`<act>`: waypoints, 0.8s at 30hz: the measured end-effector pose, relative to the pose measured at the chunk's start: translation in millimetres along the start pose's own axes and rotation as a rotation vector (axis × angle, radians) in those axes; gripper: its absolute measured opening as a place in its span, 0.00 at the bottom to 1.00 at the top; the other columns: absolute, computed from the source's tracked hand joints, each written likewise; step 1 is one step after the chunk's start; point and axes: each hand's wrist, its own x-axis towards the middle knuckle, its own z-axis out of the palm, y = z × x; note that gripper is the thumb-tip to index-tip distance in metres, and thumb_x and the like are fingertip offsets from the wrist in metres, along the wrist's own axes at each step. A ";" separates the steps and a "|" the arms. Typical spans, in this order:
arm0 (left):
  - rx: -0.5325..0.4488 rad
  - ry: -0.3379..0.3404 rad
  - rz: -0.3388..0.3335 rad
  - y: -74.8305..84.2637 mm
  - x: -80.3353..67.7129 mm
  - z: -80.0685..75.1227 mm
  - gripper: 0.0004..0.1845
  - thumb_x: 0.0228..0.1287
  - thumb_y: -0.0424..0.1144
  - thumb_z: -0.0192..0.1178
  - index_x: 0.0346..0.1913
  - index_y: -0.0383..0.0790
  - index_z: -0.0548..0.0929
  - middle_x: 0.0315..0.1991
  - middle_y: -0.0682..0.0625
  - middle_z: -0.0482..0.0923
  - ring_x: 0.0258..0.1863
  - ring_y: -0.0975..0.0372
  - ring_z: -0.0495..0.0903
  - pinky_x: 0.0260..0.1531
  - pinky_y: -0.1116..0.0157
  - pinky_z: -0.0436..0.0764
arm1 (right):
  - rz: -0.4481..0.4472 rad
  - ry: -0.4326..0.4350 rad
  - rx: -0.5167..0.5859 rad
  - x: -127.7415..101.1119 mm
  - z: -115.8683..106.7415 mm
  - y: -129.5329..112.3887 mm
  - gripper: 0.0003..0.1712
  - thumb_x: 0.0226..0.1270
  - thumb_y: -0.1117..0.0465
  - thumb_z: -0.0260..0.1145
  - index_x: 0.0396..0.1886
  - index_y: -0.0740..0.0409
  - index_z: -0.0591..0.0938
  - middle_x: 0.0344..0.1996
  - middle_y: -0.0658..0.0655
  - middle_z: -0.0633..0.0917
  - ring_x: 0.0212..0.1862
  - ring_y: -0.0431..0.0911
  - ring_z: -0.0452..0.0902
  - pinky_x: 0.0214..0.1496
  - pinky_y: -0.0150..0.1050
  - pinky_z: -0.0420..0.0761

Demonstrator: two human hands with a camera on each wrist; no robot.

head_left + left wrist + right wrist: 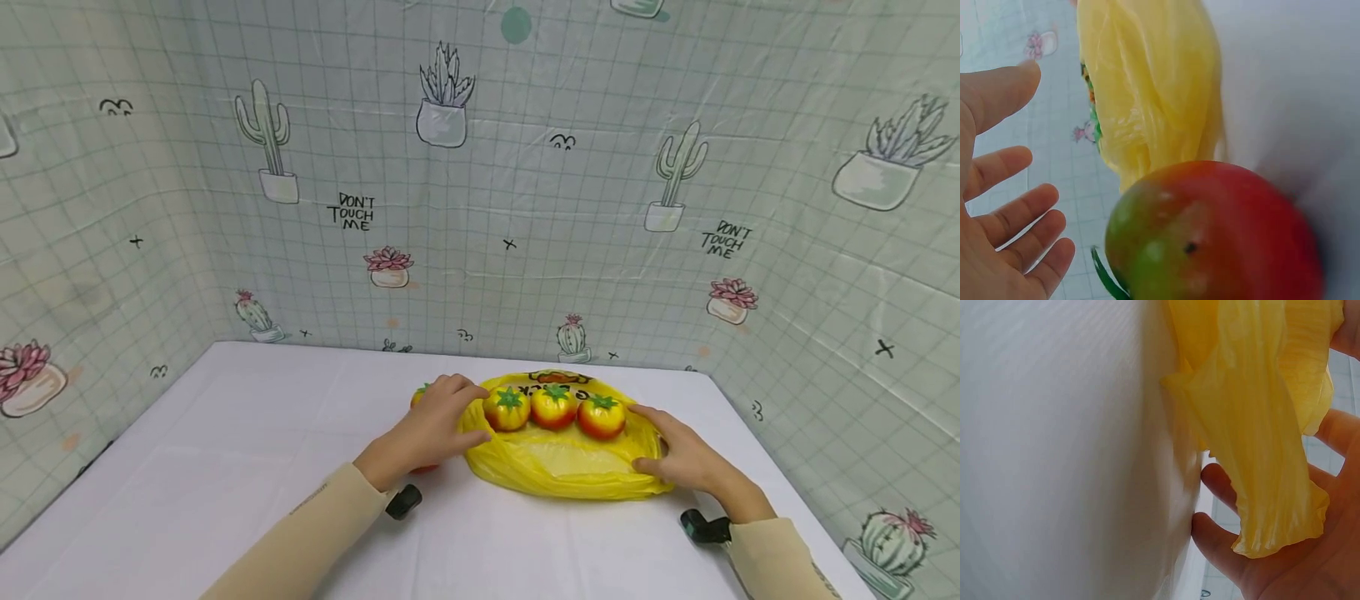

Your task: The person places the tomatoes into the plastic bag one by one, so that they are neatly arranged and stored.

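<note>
A yellow plastic bag (562, 468) lies on the white table (225, 467) with three red-and-yellow tomatoes (555, 407) in a row in its open mouth. My left hand (431, 429) is at the bag's left end, fingers spread and holding nothing. A fourth, red-and-green tomato (1222, 231) sits just below that hand (1004, 219), beside the bag (1154, 87); in the head view the hand mostly hides it. My right hand (678, 458) rests at the bag's right end. A fold of the bag (1260, 437) lies across its loose, outstretched fingers (1213, 532).
A cactus-print cloth (480, 208) walls in the table at the back and both sides. Black wrist mounts (403, 502) (701, 527) sit on both beige-sleeved arms. Bare white tabletop stretches to the left and front of the bag.
</note>
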 end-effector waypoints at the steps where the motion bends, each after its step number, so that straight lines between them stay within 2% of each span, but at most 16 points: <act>1: 0.004 0.004 0.000 -0.8 -2.4 0.1 0.29 0.58 0.51 0.66 0.59 0.41 0.76 0.52 0.49 0.72 0.51 0.56 0.67 0.53 0.57 0.69 | 0.000 0.000 0.001 0.1 0.2 0.1 0.48 0.52 0.51 0.72 0.71 0.54 0.61 0.68 0.65 0.64 0.66 0.65 0.59 0.62 0.68 0.58; 9: 0.047 0.067 0.032 -6.0 -17.2 -0.6 0.28 0.54 0.49 0.69 0.56 0.40 0.78 0.48 0.48 0.74 0.48 0.55 0.69 0.53 0.55 0.69 | -0.005 0.003 0.003 -0.4 -0.1 0.4 0.47 0.52 0.52 0.72 0.71 0.55 0.62 0.68 0.66 0.64 0.66 0.65 0.59 0.62 0.68 0.58; 17: 0.017 0.095 0.014 -13.1 -29.5 -2.8 0.26 0.53 0.48 0.70 0.54 0.41 0.79 0.51 0.49 0.73 0.51 0.54 0.69 0.56 0.54 0.67 | -0.015 0.004 0.003 -0.4 -0.1 1.6 0.47 0.52 0.52 0.72 0.71 0.55 0.62 0.67 0.66 0.65 0.66 0.65 0.59 0.63 0.67 0.57; 24: 0.022 0.124 -0.003 -19.5 -36.8 -4.6 0.27 0.52 0.50 0.71 0.53 0.43 0.79 0.49 0.49 0.72 0.49 0.54 0.69 0.53 0.54 0.69 | -0.021 0.008 0.007 1.3 0.8 1.0 0.47 0.52 0.53 0.72 0.71 0.56 0.62 0.67 0.65 0.65 0.66 0.65 0.59 0.63 0.67 0.58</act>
